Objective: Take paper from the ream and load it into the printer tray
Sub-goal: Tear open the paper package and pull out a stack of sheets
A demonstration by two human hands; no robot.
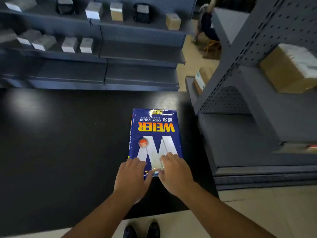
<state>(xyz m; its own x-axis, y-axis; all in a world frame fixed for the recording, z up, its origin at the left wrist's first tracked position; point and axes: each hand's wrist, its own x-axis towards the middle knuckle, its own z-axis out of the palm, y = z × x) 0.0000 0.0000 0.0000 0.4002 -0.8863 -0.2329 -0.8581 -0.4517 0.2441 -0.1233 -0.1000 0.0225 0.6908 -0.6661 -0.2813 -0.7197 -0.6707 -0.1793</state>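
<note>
A blue ream of copy paper (154, 133) with orange "WEIER" lettering lies flat on the black table (60, 143), its print upside down to me. My left hand (133, 177) rests on the ream's near left corner, fingers spread over the wrapper. At the near right corner my right hand (175, 170) does the same. The thumbs of both hands meet at the near end of the wrapper, where a torn or shiny flap shows. No printer or tray is in view.
Grey shelving (103, 54) with small boxes runs along the table's far side. A second grey shelf unit (257, 109) with cardboard boxes stands close on the right. A seated person (205, 24) is at the far back. My shoes (142, 231) show below the table's near edge.
</note>
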